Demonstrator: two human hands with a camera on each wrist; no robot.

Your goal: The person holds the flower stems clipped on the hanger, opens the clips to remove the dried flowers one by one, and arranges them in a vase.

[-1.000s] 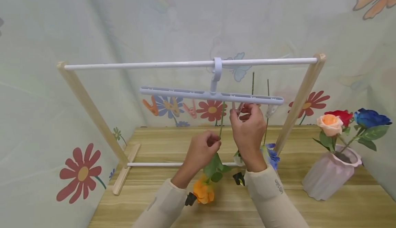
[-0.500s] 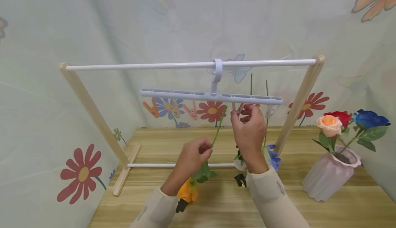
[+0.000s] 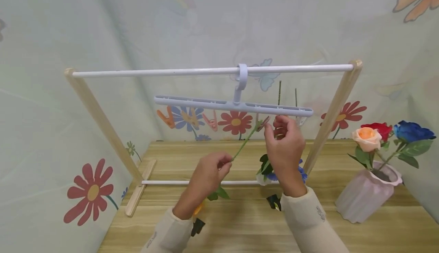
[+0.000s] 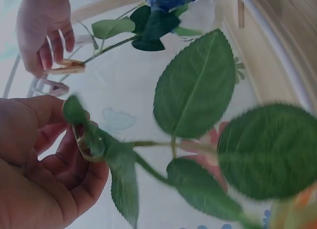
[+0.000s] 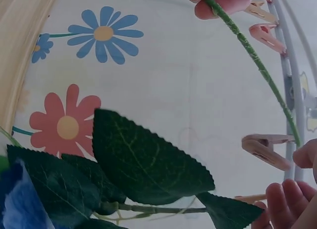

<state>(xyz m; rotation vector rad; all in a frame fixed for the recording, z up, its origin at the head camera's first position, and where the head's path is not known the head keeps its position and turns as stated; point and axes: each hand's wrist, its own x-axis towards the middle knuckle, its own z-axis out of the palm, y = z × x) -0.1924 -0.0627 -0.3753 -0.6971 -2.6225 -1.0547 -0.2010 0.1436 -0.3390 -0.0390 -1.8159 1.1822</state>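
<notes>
My left hand pinches the green stem of an artificial orange flower. The bloom points down and is mostly hidden behind that forearm. Slanting up to the right, the stem's tip overlaps a pinkish clothespin under the light-blue clip hanger. My right hand is just right of this pin, fingers loosely bent, thumb right beside it. In the left wrist view, the fingers of the right hand hang relaxed near a peach clothespin. Leaves of the held flower fill the foreground.
The hanger hooks over a white rod on a wooden stand. Three clothespins, one orange, hang at its left. Hung flowers, blue and white, dangle at right. A pink vase of roses stands far right.
My left hand has moved left and down, tilting the stem so its tip now overlaps the pinkish clothespin. My right hand has let go of that pin and shifted slightly right.
</notes>
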